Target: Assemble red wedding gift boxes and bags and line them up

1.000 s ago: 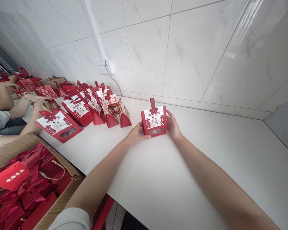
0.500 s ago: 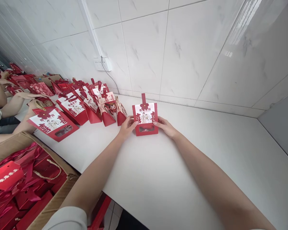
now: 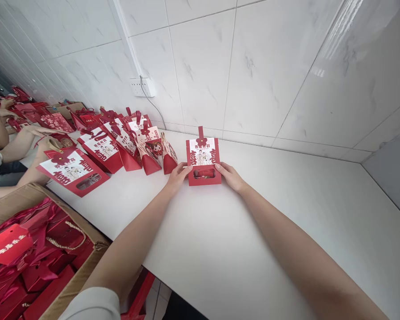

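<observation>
One red gift box sits between the person's two hands near the middle of the white table, its printed front turned to the viewer. The left hand clasps its left edge and the right hand its right edge, each thumb lying on the front beside the clear window; the other fingers are partly hidden. The grip is thus low, below the white panel with its drawn couple, and the ribbon loop rises above it. Whether the base touches the table I cannot tell. Just left and slightly farther stands a narrow upright box, then more boxes in a cluster; a larger box leans at the left, near a co-worker's hand. At the near left, a cardboard carton holds red packages. On the far wall is a socket.
</observation>
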A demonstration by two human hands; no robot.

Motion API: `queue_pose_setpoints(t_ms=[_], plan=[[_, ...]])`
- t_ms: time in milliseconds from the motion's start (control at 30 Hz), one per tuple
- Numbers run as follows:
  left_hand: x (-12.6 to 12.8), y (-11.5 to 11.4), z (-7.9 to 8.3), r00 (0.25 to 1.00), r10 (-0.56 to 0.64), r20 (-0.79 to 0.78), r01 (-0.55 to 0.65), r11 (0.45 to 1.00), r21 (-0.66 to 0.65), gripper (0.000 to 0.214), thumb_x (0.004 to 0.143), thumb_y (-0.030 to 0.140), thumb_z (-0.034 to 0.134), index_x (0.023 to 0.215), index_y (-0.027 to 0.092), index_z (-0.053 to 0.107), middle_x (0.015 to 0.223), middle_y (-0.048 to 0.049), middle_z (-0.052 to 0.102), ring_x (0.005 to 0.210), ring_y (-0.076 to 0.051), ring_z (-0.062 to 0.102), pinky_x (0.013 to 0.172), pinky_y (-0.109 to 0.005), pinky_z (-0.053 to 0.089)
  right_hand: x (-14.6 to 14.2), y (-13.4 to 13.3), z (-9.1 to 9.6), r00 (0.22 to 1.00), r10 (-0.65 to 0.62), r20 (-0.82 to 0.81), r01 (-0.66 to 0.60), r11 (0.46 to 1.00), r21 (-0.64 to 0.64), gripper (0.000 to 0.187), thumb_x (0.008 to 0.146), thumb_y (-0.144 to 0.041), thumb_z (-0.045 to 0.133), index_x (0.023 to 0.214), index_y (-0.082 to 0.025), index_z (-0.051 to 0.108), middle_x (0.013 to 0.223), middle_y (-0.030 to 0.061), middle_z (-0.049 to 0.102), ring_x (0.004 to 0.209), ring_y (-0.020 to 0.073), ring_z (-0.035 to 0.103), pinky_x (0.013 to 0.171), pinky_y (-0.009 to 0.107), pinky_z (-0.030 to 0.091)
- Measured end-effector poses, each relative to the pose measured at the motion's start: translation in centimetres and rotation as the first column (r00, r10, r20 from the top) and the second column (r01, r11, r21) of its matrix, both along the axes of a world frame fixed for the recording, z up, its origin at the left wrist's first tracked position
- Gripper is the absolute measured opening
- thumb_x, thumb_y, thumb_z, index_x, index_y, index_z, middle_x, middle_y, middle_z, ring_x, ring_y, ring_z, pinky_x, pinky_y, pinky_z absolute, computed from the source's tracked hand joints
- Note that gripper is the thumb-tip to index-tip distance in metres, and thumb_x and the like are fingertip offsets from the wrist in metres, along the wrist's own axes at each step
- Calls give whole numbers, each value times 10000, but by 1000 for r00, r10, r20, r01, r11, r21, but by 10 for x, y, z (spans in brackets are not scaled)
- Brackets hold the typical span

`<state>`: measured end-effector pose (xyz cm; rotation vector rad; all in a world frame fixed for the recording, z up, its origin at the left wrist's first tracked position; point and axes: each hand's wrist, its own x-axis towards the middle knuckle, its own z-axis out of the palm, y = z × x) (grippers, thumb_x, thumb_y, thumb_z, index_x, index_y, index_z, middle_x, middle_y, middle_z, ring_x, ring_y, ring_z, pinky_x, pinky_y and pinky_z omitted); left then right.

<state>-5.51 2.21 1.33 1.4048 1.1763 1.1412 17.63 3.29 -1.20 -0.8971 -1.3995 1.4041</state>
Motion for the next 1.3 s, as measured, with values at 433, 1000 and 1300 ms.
queue_pose_setpoints(t_ms=[433,1000,1300], plan=[[-7,-3,-2,980,-21,-196,89,936,342,587,792,443,680,1290,234,451,1375,-112,541,1289,-253,513,1009,-419,490,-1,-3,3,995,-55,-86,75,967,246,577,782,-530,703,1284,-319,512,1382,29,548,1286,249,493,1067,433,426],[0,-6,-5,931,-153,-330,214,964,158,562,963,560,319,1340,199,525,1389,-56,554,1298,-241,493,1144,-383,355,5,-3,1,997,66,-40,-64,997,51,452,876,-626,537,1089,-254,684,1162,31,697,1117,261,604,1010,404,427],[1,0,-5,935,-107,-339,179,966,187,593,961,581,298,1251,152,589,1268,-83,632,1204,-257,553,1090,-404,403,1,2,0,997,20,79,-32,987,160,588,903,-685,406,1206,-257,671,1251,12,663,1168,265,581,1071,413,394]])
